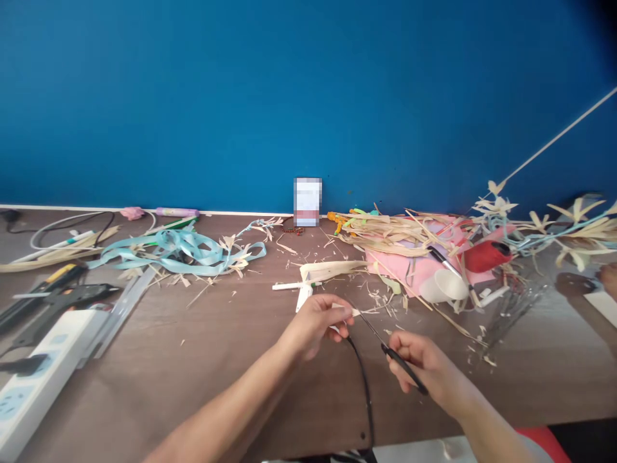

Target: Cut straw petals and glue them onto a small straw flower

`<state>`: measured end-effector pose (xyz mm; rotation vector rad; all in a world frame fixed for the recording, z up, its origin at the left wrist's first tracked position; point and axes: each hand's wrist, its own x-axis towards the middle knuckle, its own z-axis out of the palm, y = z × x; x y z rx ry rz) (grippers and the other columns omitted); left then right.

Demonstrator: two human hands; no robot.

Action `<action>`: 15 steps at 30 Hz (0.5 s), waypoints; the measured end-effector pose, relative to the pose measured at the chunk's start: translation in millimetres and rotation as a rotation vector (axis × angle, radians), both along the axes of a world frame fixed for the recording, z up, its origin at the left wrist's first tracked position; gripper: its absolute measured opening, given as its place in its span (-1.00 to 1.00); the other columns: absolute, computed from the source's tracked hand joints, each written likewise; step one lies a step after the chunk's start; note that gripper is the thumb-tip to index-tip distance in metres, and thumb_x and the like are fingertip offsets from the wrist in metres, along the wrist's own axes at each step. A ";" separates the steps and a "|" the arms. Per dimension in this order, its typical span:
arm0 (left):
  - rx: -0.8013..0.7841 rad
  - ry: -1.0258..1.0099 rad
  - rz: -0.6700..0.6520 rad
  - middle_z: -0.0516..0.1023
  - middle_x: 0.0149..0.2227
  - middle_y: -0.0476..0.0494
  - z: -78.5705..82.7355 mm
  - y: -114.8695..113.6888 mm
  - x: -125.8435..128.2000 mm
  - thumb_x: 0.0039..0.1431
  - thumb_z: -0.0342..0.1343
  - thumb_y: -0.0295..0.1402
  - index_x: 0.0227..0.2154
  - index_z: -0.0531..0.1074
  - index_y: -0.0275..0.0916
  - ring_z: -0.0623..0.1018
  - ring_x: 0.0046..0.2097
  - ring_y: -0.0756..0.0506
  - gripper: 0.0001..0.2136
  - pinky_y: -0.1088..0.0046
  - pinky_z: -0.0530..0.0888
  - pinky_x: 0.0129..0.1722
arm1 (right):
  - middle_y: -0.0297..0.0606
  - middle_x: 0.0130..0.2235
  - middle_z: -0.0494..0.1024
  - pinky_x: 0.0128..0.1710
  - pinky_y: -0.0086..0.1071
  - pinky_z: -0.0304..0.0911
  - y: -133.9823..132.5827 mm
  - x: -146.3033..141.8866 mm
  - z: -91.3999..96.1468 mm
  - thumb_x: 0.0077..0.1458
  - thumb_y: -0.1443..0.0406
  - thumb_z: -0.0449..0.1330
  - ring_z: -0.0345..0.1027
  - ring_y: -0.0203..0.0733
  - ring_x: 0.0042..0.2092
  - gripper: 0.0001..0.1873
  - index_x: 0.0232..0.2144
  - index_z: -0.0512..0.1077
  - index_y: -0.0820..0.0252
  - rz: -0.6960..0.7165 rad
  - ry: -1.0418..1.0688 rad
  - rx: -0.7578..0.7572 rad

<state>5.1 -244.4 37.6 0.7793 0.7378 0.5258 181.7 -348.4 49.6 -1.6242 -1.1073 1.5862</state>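
My left hand (324, 321) is closed, pinching a small pale piece of dried husk (355, 312) between thumb and fingers. My right hand (424, 366) grips scissors (405, 369) by their black handles. The blades point up and left, and their tips reach the husk piece; whether they touch it I cannot tell. Below my left hand a black cable (365, 373) runs down to the front edge of the table. Just beyond that hand lie a longer dried husk strip (332, 269) and a white pen (289, 286).
Blue ribbon (183, 251), a glue gun (67, 299) and a white power strip (38, 379) lie on the left. A husk pile (400, 235), pink paper (395, 267), a white cup (443, 286) and a red roll (486, 256) sit right. Another person's hand (608, 280) shows far right.
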 end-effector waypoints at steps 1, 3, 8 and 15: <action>-0.016 0.000 0.002 0.47 -0.55 -0.05 0.2 -0.6 0.5 -0.19 0.20 -0.31 -0.54 0.39 -0.34 0.40 -0.61 0.09 -0.81 0.64 0.26 -0.67 | -0.53 -0.68 0.23 -0.59 -0.50 -0.05 -0.2 -0.3 0.0 -0.08 0.22 0.16 0.10 -0.42 -0.64 -0.75 -0.57 0.13 0.17 -0.002 -0.006 -0.004; -0.043 -0.001 0.014 0.51 -0.49 -0.10 0.6 -1.7 1.6 -0.18 0.20 -0.31 -0.54 0.38 -0.35 0.46 -0.56 0.06 -0.81 0.64 0.30 -0.65 | -0.53 -0.67 0.22 -0.58 -0.50 -0.03 -0.5 -0.7 0.4 -0.08 0.23 0.16 0.11 -0.41 -0.62 -0.76 -0.56 0.13 0.17 0.000 -0.021 -0.011; -0.080 -0.006 0.043 0.53 -0.47 -0.15 1.2 -3.4 4.3 -0.17 0.20 -0.33 -0.54 0.39 -0.36 0.52 -0.51 0.02 -0.82 0.64 0.34 -0.62 | -0.51 -0.65 0.24 -0.57 -0.50 -0.03 -1.5 -0.7 -0.8 -0.07 0.22 0.15 0.13 -0.40 -0.60 -0.77 -0.54 0.15 0.16 0.007 -0.018 -0.001; -0.115 0.013 0.048 0.54 -0.48 -0.16 3.7 -3.5 4.8 -0.18 0.21 -0.36 -0.56 0.40 -0.37 0.52 -0.51 0.02 -0.84 0.65 0.35 -0.63 | -0.52 -0.64 0.22 -0.58 -0.51 -0.02 -3.7 1.8 -6.7 -0.08 0.19 0.17 0.11 -0.42 -0.61 -0.74 -0.54 0.14 0.16 -0.007 0.027 -0.002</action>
